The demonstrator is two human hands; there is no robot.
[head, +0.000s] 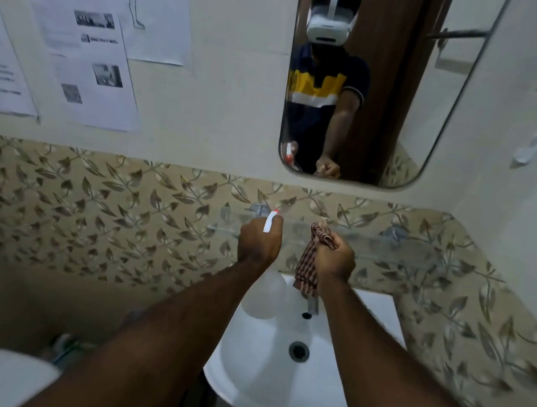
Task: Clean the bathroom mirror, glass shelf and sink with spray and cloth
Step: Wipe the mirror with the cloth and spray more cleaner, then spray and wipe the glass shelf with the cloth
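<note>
Both forearms reach forward from the bottom edge, over the white sink (271,389). At their ends, the left hand (259,241) is wrapped tight around the neck of a spray bottle (264,292), whose cloudy translucent body hangs below the wrist over the back of the basin. Its white trigger head with a red tip pokes up above the knuckles and points toward the wall. Beside it, close but not touching, the right hand (335,257) is clenched on a brown-and-white checked cloth (308,269); one end sticks up out of the fist, the rest dangles down and covers part of the tap (312,305).

Just beyond both hands, the glass shelf (390,248) runs along the leaf-patterned tiles (90,208) on metal brackets, and the hands block its middle stretch. No items show on the visible parts of the shelf.

Inside the sink the bowl looks bare, with a round metal drain (299,351) and a small overflow hole above it.

Higher up, the mirror (372,114) with rounded corners reflects the person in a headset and striped shirt, plus both hands. Printed paper sheets (95,63) hang on the wall to the left. A white hook (531,147) sits right of the mirror.
</note>
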